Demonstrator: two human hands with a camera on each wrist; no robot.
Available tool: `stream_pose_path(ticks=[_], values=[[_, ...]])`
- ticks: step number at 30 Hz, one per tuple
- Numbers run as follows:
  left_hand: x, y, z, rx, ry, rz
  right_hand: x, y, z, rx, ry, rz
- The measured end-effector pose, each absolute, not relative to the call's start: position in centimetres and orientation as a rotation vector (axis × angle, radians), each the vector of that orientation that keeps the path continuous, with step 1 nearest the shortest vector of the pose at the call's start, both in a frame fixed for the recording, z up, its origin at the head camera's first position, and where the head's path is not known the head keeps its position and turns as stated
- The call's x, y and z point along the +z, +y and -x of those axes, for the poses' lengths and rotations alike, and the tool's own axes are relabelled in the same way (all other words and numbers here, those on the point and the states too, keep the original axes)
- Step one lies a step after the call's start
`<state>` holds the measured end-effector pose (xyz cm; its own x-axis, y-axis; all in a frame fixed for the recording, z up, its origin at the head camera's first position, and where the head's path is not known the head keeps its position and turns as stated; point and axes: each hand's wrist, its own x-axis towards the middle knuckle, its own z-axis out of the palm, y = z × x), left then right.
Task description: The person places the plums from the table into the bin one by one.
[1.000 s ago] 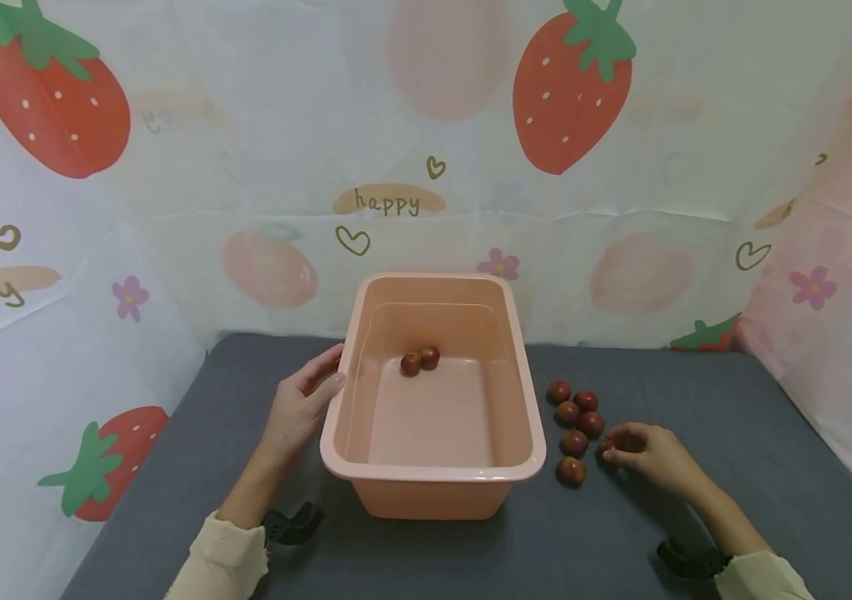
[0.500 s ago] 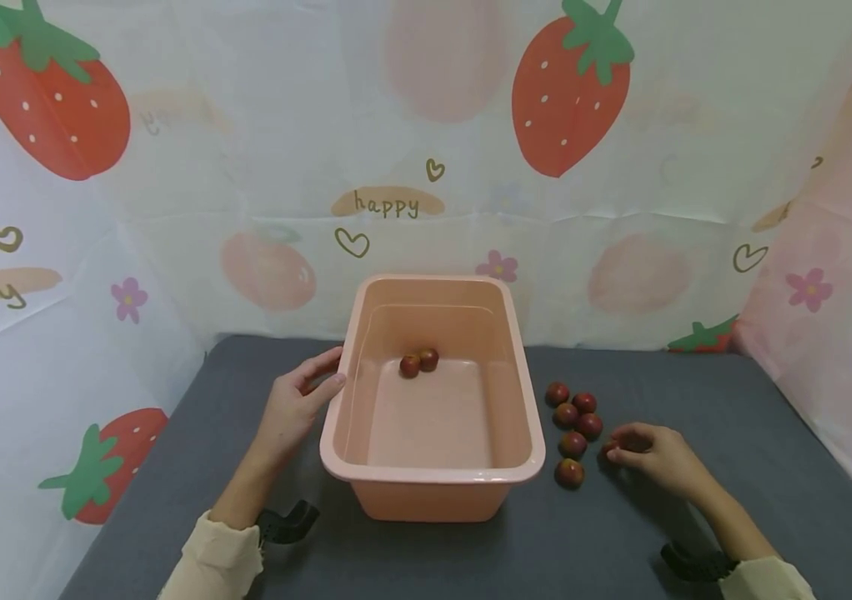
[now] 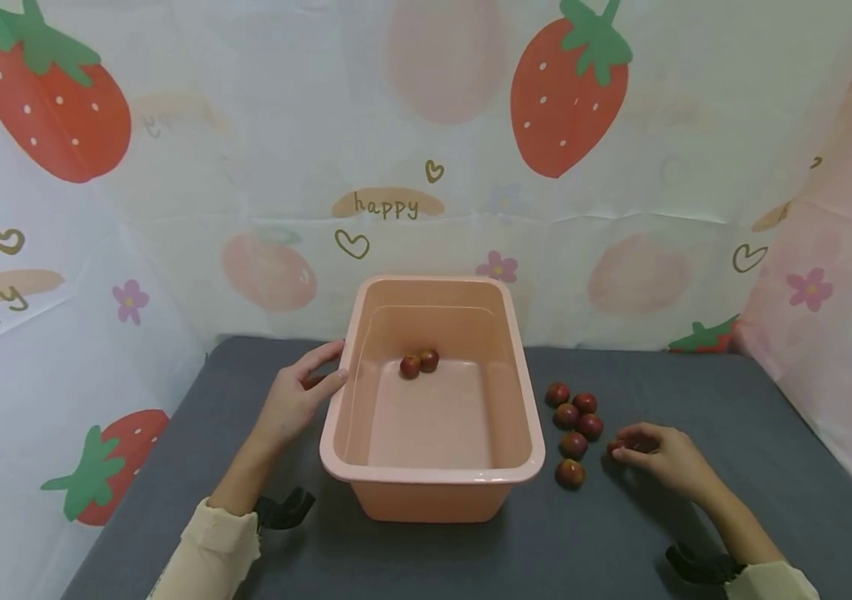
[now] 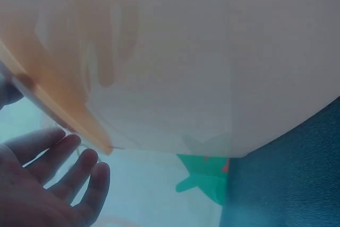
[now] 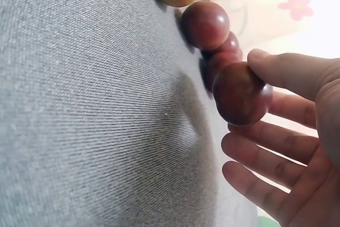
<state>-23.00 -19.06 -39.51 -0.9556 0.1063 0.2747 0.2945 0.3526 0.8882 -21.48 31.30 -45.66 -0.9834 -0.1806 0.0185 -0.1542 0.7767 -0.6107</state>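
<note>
A peach-coloured plastic basin stands in the middle of the table, with two plums inside near its back left. My left hand touches the basin's left rim with thumb and fingertips; its fingers look loosely extended in the left wrist view. To the right of the basin, my right hand pinches a reddish-brown plum between thumb and fingers, close over the cloth. The other fingers of that hand spread loosely below it. Several more plums lie in a loose cluster between the basin and my right hand.
Dark grey cloth covers the table. A pale curtain printed with strawberries, hearts and flowers hangs right behind the table and along both sides. Black wrist straps sit on both forearms.
My right hand has shifted slightly right with the plum, away from the cluster. The left forearm has moved a little left while the fingertips stay at the rim. The basin has not moved.
</note>
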Motion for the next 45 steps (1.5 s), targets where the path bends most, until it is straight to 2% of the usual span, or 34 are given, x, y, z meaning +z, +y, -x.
stream_pose_path(ticks=[26,45], values=[[-40.2,-18.6,23.0,-1.780,-2.356,0.328,-41.0,33.4,21.5,-1.048,3.002,0.203],[-40.5,-18.4,23.0,-1.785,-2.373,0.265,-36.4,31.4,23.2,-1.071,3.058,0.355]])
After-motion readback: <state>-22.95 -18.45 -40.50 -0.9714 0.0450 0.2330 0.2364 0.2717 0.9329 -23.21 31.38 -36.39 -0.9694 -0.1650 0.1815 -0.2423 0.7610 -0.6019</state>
